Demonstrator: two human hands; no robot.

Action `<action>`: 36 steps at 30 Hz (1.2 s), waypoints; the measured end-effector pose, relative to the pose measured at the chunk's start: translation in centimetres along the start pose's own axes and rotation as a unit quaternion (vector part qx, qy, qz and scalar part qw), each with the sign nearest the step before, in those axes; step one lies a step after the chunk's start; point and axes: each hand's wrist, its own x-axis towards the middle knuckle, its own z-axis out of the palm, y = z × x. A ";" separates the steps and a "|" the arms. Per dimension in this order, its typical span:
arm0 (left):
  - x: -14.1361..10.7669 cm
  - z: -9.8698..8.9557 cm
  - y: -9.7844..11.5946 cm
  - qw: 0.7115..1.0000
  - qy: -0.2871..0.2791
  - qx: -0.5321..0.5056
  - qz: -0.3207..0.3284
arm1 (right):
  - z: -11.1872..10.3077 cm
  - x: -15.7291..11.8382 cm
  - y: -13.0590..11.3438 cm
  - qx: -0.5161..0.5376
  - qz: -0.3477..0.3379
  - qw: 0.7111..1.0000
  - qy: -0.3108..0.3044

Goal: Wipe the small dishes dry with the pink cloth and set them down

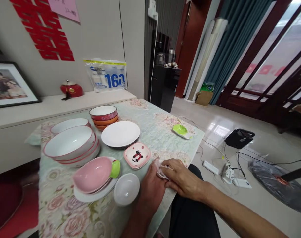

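Near the table's front right edge, my left hand [154, 181] and my right hand [178, 177] are together around a small whitish dish [161, 174] with something pale pink against it; fingers hide most of both. Just left of them lies a square pink dish [137, 155] with a cat picture. A small white bowl [127, 189] sits beside my left forearm. Further left, a pink strawberry-shaped bowl [93, 175] with a green handle rests on a white plate [84, 197]. A white round plate [121, 134] is behind the square dish.
Large white bowls with red rims [71, 143] stand stacked at the left, red and orange bowls [103, 115] behind. A green leaf-shaped dish [181, 130] lies near the table's right edge. A plastic pack [107, 75] and red pot [71, 89] stand on the ledge. Cables and a power strip [210, 167] lie on the floor.
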 end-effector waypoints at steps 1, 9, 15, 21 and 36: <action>0.0 0.1 0.0 1.000 0.019 0.005 0.003 | 0.0 -0.1 0.4 -0.017 -0.017 1.000 0.002; 0.0 -0.2 -1.2 0.991 0.028 0.057 0.114 | 1.1 1.5 -0.6 0.232 0.055 0.962 0.134; -0.1 -0.3 -0.6 0.992 0.095 0.043 0.066 | 1.8 1.3 -1.0 0.127 -0.034 0.986 0.101; 0.0 0.3 0.0 0.995 0.083 -0.007 -0.047 | 0.3 0.7 0.4 -0.024 -0.109 0.993 0.024; -0.1 -0.4 0.0 0.998 0.033 -0.036 -0.039 | 0.7 1.4 0.0 -0.102 -0.127 0.986 0.026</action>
